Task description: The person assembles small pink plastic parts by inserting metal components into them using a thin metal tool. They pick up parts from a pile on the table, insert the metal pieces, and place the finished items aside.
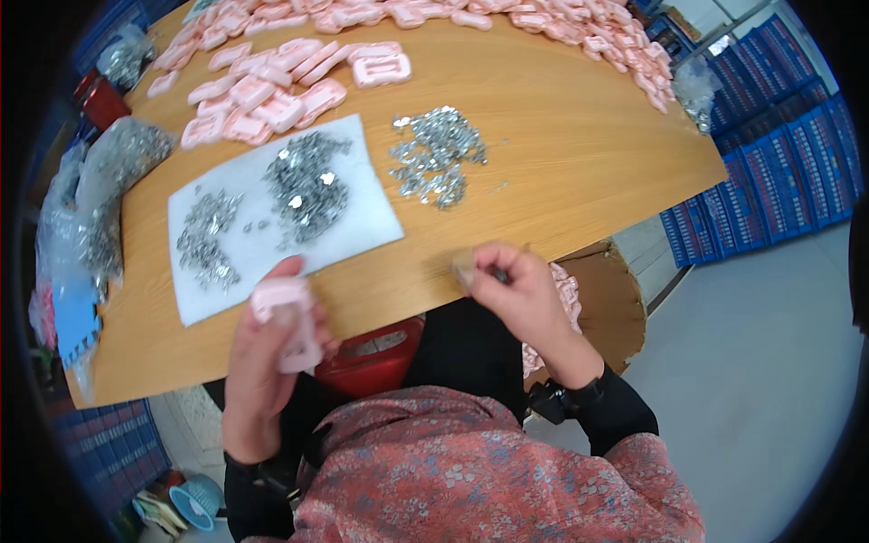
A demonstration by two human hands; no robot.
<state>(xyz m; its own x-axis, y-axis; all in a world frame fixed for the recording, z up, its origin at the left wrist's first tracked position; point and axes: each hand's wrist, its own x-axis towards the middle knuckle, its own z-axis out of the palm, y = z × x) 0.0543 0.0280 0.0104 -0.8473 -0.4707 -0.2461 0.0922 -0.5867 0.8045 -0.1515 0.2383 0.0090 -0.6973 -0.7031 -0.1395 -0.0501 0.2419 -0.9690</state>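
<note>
My left hand (pixel 262 348) is wrapped round a pale pink plastic shell (pixel 299 348), held above the table's near edge and blurred by motion. Over the same edge, further right, my right hand (pixel 520 294) is closed in a pinch; a small greyish-brown thing shows at its fingertips, too smeared to name. Between and beyond the hands lies a white foam sheet (pixel 371 217), bearing a dark grey heap of small metal pieces (pixel 312 195) and a smaller silvery heap (pixel 210 240). Another pile of shiny metal pieces (pixel 439 154) rests on the bare wood.
Pink shells (pixel 272 90) lie heaped on the wooden table (pixel 543 154), with more along its far edge. Bags of metal parts (pixel 118 172) line the left side. An open cardboard box (pixel 615 308) with pink shells stands below right. Blue crates (pixel 778 172) are stacked beyond.
</note>
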